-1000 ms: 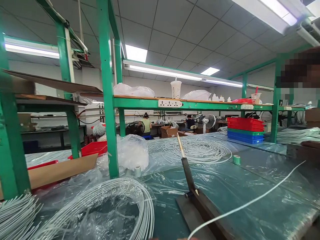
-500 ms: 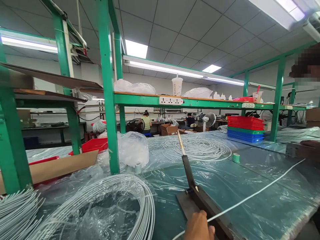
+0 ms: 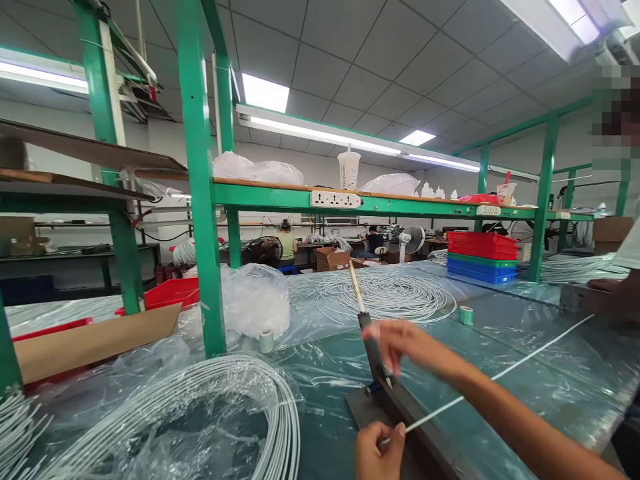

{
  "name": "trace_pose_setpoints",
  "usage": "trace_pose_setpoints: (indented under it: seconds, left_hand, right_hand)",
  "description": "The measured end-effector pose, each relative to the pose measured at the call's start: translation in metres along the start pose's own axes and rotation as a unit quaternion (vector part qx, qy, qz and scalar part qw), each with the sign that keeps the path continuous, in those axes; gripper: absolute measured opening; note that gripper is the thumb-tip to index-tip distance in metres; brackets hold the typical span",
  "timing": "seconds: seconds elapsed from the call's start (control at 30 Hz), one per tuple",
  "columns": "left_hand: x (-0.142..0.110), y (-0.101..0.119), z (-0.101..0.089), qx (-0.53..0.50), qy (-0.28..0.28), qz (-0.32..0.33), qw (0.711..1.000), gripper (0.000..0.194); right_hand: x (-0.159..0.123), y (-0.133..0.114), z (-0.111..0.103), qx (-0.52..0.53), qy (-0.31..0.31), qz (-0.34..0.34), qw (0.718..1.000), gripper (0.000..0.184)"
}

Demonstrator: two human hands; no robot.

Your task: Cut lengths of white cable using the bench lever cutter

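My left hand [image 3: 377, 452] pinches a white cable [image 3: 537, 353] at the bottom of the head view, over the dark metal base of a lever cutter [image 3: 420, 427]. From those fingers the cable runs up to the right, passing behind my right forearm. My right hand [image 3: 407, 343], slightly blurred, reaches across from the right with its fingers stretched out, beside the cutter's raised lever [image 3: 373, 347]. Whether its fingertips touch the lever, I cannot tell. The lever ends in a pale, worn grip [image 3: 356, 287].
A large coil of white cable [image 3: 285, 413] lies at front left, a looser coil [image 3: 385, 297] behind the cutter. Green tape [image 3: 466, 315] and stacked red and blue trays [image 3: 481, 267] stand farther right. A co-worker's hand [image 3: 605, 285] is at the right edge. A green post [image 3: 197, 200] rises at left.
My right hand has come into view from the right, up to the lever. My left hand has shifted slightly left and now shows a pinch on the cable. The view has turned slightly right.
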State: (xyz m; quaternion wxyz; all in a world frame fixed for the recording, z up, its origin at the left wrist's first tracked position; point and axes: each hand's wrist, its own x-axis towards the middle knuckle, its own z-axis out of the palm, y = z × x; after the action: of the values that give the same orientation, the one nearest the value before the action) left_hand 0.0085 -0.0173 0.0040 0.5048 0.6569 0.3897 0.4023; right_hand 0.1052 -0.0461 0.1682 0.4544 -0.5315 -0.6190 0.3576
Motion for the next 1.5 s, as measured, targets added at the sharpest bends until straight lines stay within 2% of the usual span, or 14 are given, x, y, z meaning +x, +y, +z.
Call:
trace_pose_setpoints:
  seconds: [0.03, 0.07, 0.13, 0.2, 0.3, 0.43, 0.57, 0.7, 0.87, 1.03, 1.17, 1.27, 1.4, 1.5]
  left_hand:
    - [0.001, -0.001, 0.001, -0.005, -0.004, 0.004, 1.0, 0.047]
    - [0.002, -0.002, 0.001, -0.012, -0.007, 0.005, 1.0, 0.047]
    - [0.004, -0.004, 0.002, -0.029, -0.009, -0.001, 1.0, 0.049]
    - [0.007, -0.006, 0.004, -0.043, -0.009, -0.006, 0.999, 0.052]
    - [0.01, -0.009, 0.007, -0.047, -0.002, -0.014, 0.999, 0.055]
    - [0.013, -0.015, 0.008, -0.046, -0.001, -0.019, 0.999, 0.052]
    - [0.014, -0.018, 0.005, -0.047, -0.013, -0.027, 0.998, 0.043]
    - [0.011, -0.014, 0.002, -0.078, -0.035, -0.038, 0.996, 0.04]
    - [0.009, -0.007, -0.004, -0.073, -0.049, -0.037, 0.995, 0.037]
    - [0.009, -0.005, -0.006, -0.065, -0.067, -0.032, 0.995, 0.034]
    - [0.008, -0.004, -0.003, -0.059, -0.077, -0.026, 0.995, 0.034]
    - [0.008, -0.004, -0.002, -0.042, -0.075, -0.01, 0.996, 0.036]
    - [0.005, -0.005, -0.004, 0.007, -0.059, 0.03, 0.998, 0.038]
    - [-0.001, -0.006, -0.004, 0.2, -0.061, 0.113, 0.971, 0.03]
  right_hand:
    - [0.023, -0.004, -0.016, -0.023, 0.129, 0.014, 0.991, 0.03]
    - [0.048, -0.006, -0.032, -0.026, 0.178, 0.028, 0.983, 0.027]
    - [0.095, -0.003, -0.058, -0.021, 0.211, 0.069, 0.975, 0.028]
    - [0.13, 0.004, -0.07, -0.001, 0.201, 0.123, 0.972, 0.031]
    - [0.161, 0.018, -0.068, 0.039, 0.18, 0.188, 0.965, 0.038]
    - [0.177, 0.027, -0.059, 0.095, 0.169, 0.217, 0.957, 0.042]
    - [0.176, 0.025, -0.063, 0.13, 0.16, 0.218, 0.954, 0.05]
    - [0.144, 0.01, -0.078, 0.154, 0.136, 0.168, 0.964, 0.059]
    - [0.057, -0.015, -0.092, 0.173, 0.107, 0.123, 0.971, 0.047]
    - [-0.05, -0.009, -0.08, 0.197, 0.071, 0.116, 0.971, 0.037]
    - [-0.11, 0.006, -0.06, 0.228, 0.105, 0.164, 0.954, 0.019]
    - [-0.131, 0.007, -0.048, 0.218, 0.136, 0.233, 0.938, 0.02]
    - [-0.139, -0.005, -0.038, 0.209, 0.144, 0.262, 0.931, 0.025]
    - [-0.139, -0.013, -0.035, 0.215, 0.176, 0.27, 0.922, 0.037]
